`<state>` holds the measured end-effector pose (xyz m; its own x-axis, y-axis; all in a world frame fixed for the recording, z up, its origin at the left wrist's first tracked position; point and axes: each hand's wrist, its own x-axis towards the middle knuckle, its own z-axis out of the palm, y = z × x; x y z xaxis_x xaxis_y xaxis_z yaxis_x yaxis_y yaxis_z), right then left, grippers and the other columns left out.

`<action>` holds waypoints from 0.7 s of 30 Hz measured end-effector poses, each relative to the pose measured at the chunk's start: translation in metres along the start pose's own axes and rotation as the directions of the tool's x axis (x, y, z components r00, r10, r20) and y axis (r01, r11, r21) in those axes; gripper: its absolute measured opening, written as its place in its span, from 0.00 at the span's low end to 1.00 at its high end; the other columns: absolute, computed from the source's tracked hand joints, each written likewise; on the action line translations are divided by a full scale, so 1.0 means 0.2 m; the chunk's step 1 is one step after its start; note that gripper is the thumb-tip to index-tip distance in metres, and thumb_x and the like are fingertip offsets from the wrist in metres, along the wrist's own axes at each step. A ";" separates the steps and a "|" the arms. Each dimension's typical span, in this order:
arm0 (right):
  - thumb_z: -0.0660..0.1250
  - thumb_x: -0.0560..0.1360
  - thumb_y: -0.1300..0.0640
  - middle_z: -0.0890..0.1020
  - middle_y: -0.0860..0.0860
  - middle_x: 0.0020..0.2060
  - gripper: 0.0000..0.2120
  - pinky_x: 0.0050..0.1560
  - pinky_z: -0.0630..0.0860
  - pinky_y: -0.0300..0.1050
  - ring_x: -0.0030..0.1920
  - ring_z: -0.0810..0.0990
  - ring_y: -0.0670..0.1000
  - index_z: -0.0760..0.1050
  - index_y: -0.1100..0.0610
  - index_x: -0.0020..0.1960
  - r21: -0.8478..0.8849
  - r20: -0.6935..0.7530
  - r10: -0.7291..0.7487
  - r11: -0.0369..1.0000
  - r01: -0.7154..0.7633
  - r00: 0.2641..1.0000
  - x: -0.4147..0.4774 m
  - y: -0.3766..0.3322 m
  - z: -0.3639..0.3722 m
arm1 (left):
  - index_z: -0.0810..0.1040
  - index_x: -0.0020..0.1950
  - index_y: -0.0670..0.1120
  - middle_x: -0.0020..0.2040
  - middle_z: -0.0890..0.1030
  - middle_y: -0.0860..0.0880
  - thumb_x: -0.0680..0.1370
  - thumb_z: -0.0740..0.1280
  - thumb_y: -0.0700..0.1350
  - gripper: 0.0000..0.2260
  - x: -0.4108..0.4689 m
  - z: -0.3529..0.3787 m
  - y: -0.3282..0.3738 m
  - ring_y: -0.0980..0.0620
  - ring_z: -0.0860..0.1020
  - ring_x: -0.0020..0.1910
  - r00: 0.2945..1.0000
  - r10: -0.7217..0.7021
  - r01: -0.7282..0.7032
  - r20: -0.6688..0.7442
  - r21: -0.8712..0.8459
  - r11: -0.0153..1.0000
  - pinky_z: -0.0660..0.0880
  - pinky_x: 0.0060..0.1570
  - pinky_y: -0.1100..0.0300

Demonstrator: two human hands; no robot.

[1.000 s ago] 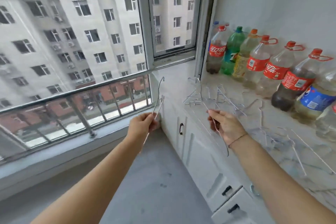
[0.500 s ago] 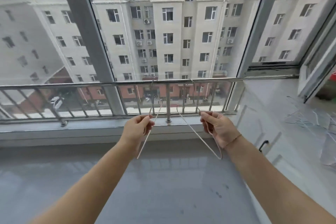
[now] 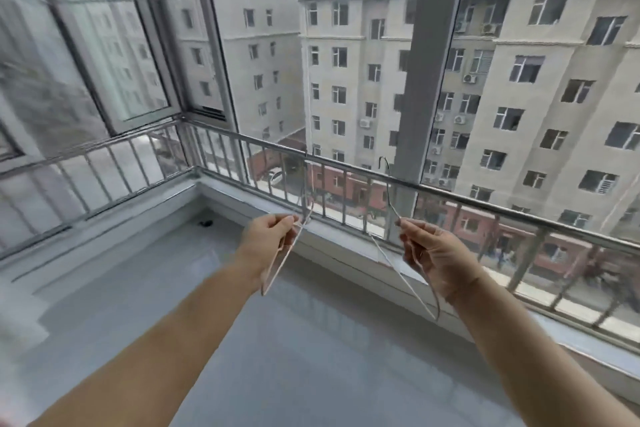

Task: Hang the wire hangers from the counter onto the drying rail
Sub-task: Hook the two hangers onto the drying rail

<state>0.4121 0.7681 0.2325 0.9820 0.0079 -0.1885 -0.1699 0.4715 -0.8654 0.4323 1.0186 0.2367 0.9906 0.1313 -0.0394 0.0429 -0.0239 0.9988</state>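
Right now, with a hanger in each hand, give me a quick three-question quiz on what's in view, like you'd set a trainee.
1. True or false: the left hand pinches the left hanger, and the right hand pinches the right hanger.
2. Choose one. Both hangers' hooks are: A) up by the rail; B) pointing at the floor; C) lying on the sill.
3. Count: how many hangers hang on the rail with no hand on them?

Key: 1 true; 2 A; 3 none in view.
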 end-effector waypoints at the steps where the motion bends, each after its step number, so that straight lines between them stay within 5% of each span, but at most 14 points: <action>1: 0.66 0.71 0.65 0.79 0.49 0.25 0.03 0.27 0.73 0.32 0.23 0.75 0.42 0.77 0.61 0.44 -0.001 0.044 0.013 1.000 -0.013 0.999 0.06 0.01 0.09 | 0.79 0.42 0.43 0.33 0.76 0.46 0.78 0.62 0.38 0.08 0.05 -0.08 0.02 0.53 0.70 0.31 0.999 0.011 -0.011 -0.034 0.008 1.000 0.68 0.31 0.66; 10: 0.72 0.62 0.59 0.78 0.48 0.27 0.23 0.28 0.70 0.33 0.27 0.73 0.43 0.74 0.61 0.56 -0.059 0.350 0.037 0.998 -0.017 0.936 0.68 0.07 0.90 | 0.78 0.51 0.37 0.33 0.75 0.47 0.79 0.60 0.38 0.08 0.45 -0.68 0.30 0.54 0.70 0.31 0.964 0.087 -0.093 -0.252 -0.015 0.996 0.69 0.30 0.69; 13: 0.83 0.46 0.50 0.78 0.49 0.30 0.40 0.28 0.71 0.34 0.28 0.73 0.44 0.76 0.61 0.56 -0.063 0.443 0.016 0.998 0.013 0.897 0.87 0.05 1.15 | 0.78 0.48 0.39 0.32 0.76 0.48 0.80 0.61 0.38 0.07 0.58 -0.85 0.40 0.54 0.70 0.29 0.948 0.098 -0.108 -0.303 -0.017 0.994 0.68 0.31 0.65; 21: 0.84 0.39 0.47 0.79 0.49 0.29 0.46 0.28 0.72 0.34 0.26 0.73 0.43 0.76 0.63 0.53 -0.068 0.591 -0.031 0.994 0.088 0.806 1.24 -0.02 1.78 | 0.79 0.50 0.37 0.33 0.76 0.47 0.79 0.61 0.38 0.08 0.94 -1.36 0.62 0.52 0.71 0.31 0.895 0.171 -0.164 -0.411 0.052 0.985 0.69 0.31 0.66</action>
<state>0.6846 1.0831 0.3542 0.8453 0.5129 0.1497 -0.0875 0.4093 -0.9082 0.5882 1.3106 0.3614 0.8408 0.5208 0.1476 -0.1138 -0.0965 0.9888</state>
